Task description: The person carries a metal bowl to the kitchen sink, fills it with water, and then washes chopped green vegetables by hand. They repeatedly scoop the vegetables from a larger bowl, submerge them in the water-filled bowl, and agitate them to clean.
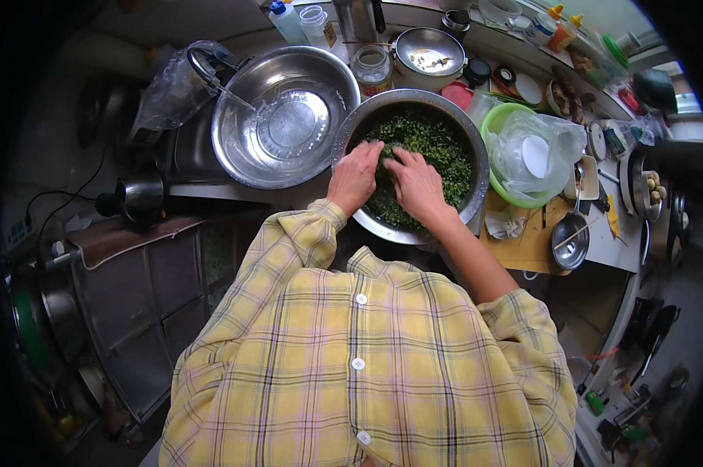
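Note:
A steel basin (476,192) holds a mass of small green leaves (445,149), wet-looking around the edges. Both hands reach in over its near rim. My left hand (357,175) is over the left part of the greens, fingers pointing away from me. Close beside it, my right hand (418,184) bends its fingers down into the leaves. The fingertips of both are blurred and partly lost among the greens, so whether they grip any leaves cannot be made out. A larger steel basin (229,140) stands to the left, with water running into it from a faucet (199,61).
Right of the greens, a light green basin (493,122) holds a clear plastic bag (538,152). A steel ladle (570,242) lies on a wooden board (503,251). Behind stand a glass jar (372,67) and a metal bowl (430,49). A plastic bag (173,87) hangs by the faucet.

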`<state>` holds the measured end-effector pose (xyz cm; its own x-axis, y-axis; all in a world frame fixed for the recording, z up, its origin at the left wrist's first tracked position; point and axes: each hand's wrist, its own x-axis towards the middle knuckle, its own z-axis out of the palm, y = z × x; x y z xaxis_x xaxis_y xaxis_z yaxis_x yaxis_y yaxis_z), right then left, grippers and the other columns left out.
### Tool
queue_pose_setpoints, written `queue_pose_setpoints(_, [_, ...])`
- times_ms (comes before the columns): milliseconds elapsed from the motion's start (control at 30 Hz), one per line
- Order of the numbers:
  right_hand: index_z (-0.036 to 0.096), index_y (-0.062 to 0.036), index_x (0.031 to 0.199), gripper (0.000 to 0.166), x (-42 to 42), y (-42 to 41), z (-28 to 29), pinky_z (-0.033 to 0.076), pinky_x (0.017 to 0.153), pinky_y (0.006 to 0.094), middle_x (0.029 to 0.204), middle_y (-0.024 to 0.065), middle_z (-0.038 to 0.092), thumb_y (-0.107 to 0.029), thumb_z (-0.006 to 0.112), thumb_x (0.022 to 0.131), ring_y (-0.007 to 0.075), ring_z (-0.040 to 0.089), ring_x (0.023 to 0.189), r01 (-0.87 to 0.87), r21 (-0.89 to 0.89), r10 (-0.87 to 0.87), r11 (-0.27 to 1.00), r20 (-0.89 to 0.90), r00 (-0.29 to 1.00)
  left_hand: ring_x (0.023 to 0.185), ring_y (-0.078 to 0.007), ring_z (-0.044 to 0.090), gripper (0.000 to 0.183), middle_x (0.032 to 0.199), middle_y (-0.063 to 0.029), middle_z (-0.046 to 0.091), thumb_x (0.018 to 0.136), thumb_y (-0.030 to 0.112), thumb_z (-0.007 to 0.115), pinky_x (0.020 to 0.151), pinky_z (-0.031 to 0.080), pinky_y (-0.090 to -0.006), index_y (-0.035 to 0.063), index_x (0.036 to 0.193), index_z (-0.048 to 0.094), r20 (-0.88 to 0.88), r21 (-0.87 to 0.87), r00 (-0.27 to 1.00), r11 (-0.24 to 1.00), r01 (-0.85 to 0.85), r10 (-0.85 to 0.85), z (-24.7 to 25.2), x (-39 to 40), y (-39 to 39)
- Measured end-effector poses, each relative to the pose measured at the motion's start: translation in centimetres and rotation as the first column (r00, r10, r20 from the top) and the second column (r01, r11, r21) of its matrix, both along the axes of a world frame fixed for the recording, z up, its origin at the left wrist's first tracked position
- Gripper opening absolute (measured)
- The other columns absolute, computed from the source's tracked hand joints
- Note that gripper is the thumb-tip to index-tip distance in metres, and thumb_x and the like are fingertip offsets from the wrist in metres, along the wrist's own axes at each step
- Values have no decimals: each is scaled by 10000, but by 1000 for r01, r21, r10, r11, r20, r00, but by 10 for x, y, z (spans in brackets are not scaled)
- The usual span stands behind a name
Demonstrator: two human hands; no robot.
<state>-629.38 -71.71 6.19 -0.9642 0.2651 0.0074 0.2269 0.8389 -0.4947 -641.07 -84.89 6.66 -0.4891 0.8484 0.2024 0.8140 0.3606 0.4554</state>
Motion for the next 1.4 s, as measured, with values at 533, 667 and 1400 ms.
queue_pose_setpoints(533, [692,-108,1146,359,-34,4,-16,433,973,576,1207,122,606,-150,679,789,345,519,1194,-80,93,37,992,392,919,1061,-333,595,335,1158,-114,577,827,3,551,817,542,-435,36,1160,565,16,-37,1000,999,21,-21,6,4,7])
queue_pose_setpoints(667, [658,-136,1228,427,-15,13,16,459,950,555,1249,113,586,-151,688,802,355,488,1240,80,-57,-71,995,140,988,1113,-335,601,367,1262,-103,590,846,-22,516,867,539,-436,53,1202,566,31,-28,999,999,-35,36,3,3,3])
queue_pose_setpoints(1400, [472,-182,1451,701,20,32,29,389,1091,537,1519,174,394,-34,688,801,406,432,1345,319,-221,-320,922,32,947,1229,-337,548,467,1369,-121,541,836,-44,519,974,500,-429,44,1294,530,16,-98,1000,995,1,1,11,5,11])
